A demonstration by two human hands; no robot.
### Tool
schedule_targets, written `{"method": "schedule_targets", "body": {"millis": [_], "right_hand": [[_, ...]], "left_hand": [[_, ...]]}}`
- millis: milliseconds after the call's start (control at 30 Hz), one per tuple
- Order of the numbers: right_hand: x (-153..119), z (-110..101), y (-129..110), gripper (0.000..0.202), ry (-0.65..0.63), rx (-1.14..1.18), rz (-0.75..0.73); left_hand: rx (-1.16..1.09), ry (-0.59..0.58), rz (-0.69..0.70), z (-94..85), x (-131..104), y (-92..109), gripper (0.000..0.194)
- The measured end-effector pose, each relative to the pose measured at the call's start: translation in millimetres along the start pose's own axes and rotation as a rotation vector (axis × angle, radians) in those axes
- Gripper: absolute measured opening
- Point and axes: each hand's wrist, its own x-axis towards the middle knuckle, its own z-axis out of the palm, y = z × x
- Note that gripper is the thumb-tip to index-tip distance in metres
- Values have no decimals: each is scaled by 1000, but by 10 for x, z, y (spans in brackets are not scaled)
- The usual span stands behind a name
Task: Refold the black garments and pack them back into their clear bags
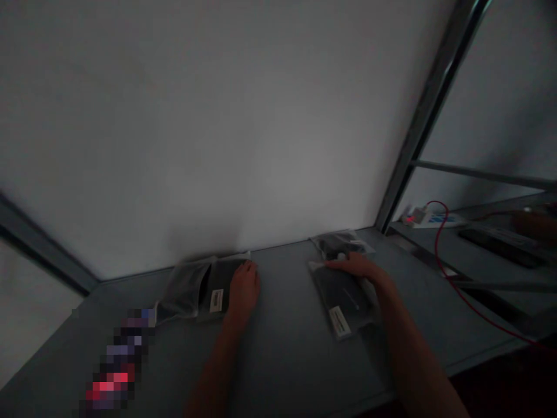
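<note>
My left hand [244,287] lies on the right part of a dark packet [215,280] in clear plastic with a white label, its fingers resting over the packet's edge. Overlapping that packet on the left is another clear plastic bag [183,287] with something dark inside. My right hand [359,267] grips the upper edge of a second dark packet [343,293] in a clear bag. Its thumb points left across the top, and the other fingers are partly hidden. A white label sits at this packet's lower end. Just behind it, a third clear bag [342,241] lies against the wall.
The grey shelf top [282,337] meets a pale wall [261,128]. At right stands a metal post [426,116]. Beyond it are a white power strip [435,219], a red cable [439,255] and a dark flat device [500,247]. A pixelated patch [115,360] covers something at lower left.
</note>
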Motion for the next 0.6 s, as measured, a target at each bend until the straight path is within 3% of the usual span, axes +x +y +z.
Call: {"method": "schedule_targets", "body": {"millis": [67, 167, 267, 467, 600], "right_hand": [[-37, 161, -206, 54, -44, 49, -15], [-100, 465, -534, 47, 23, 205, -78], [-158, 750, -773, 40, 11, 298, -157], [-206, 982, -845, 36, -11, 468, -209], [-194, 976, -820, 34, -8, 529, -220]], "left_hand": [[-106, -33, 7, 34, -32, 131, 26], [-317, -77, 3, 122, -104, 355, 28], [-486, -71, -99, 193, -161, 492, 37], [-808, -49, -382, 242, -123, 365, 74], [-851, -88, -348, 208, -127, 377, 84]]}}
